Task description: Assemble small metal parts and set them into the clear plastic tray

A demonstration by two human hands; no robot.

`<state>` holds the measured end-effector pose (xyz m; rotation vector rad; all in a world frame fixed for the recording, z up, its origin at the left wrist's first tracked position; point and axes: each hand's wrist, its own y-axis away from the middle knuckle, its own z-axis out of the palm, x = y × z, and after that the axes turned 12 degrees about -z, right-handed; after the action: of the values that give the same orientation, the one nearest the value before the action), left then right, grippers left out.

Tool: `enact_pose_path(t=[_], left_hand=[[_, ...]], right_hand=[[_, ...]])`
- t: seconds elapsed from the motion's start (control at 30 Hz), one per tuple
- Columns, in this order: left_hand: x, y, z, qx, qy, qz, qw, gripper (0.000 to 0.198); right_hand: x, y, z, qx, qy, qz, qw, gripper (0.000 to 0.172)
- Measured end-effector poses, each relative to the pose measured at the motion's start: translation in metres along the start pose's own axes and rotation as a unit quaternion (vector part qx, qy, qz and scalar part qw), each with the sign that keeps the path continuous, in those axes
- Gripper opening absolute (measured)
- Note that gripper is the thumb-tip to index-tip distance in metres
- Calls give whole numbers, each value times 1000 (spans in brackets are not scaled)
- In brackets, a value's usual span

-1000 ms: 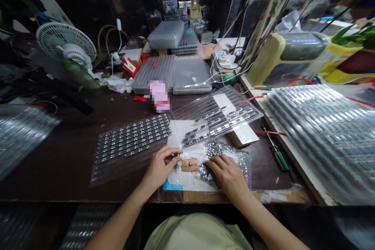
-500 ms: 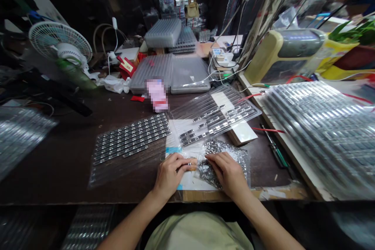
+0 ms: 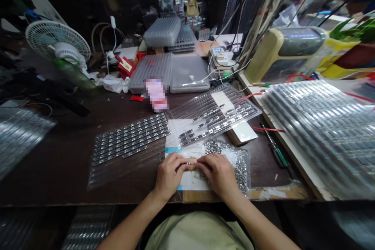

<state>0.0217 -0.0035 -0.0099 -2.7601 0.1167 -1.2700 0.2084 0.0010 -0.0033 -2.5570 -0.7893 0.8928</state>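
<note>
My left hand (image 3: 171, 172) is closed in a pinch on a small shiny metal part (image 3: 189, 163), held over a little tan block (image 3: 191, 168). Close against it, my right hand (image 3: 218, 170) has its fingertips pressed together at the part's right end; what they hold is too small to make out. Partly under my right hand lies a clear bag of small silvery pieces (image 3: 240, 164). To the left, a clear grooved tray (image 3: 131, 138) carries rows of dark and silver parts. Another grooved tray (image 3: 216, 115), holding fewer parts, lies tilted beyond my hands.
A white box (image 3: 244, 133) sits under the far tray's right side. A green-handled screwdriver (image 3: 279, 156) lies beside the raised ledge, where stacked clear trays (image 3: 319, 136) stand. A fan (image 3: 63, 43) is at back left, and a blurred pink item (image 3: 156, 94) lies farther in.
My right hand has moved left from the bag of pieces to the metal part in my left hand. The left hand has stayed almost in place.
</note>
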Motion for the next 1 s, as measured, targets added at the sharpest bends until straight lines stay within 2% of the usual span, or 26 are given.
enact_pose_path(t=[0.17, 0.43, 0.6, 0.73, 0.8, 1.0], left_hand=[[-7, -4, -4, 44, 78, -61, 994, 11], [-8, -5, -3, 32, 95, -66, 993, 12], [-6, -5, -3, 27, 94, -76, 992, 12], [-8, -4, -2, 21, 98, -85, 991, 12], [-10, -4, -1, 21, 101, -91, 991, 11], [-3, -10, -5, 15, 94, -102, 990, 11]], right_hand=[[-12, -8, 16, -34, 25, -13, 999, 6], [-17, -9, 16, -61, 62, -25, 996, 14], [-2, -3, 3, -80, 100, -45, 991, 24], [18, 10, -15, -134, 165, -84, 974, 35], [22, 18, -22, -146, 189, -95, 966, 33], [21, 28, -22, -90, 169, -88, 977, 20]])
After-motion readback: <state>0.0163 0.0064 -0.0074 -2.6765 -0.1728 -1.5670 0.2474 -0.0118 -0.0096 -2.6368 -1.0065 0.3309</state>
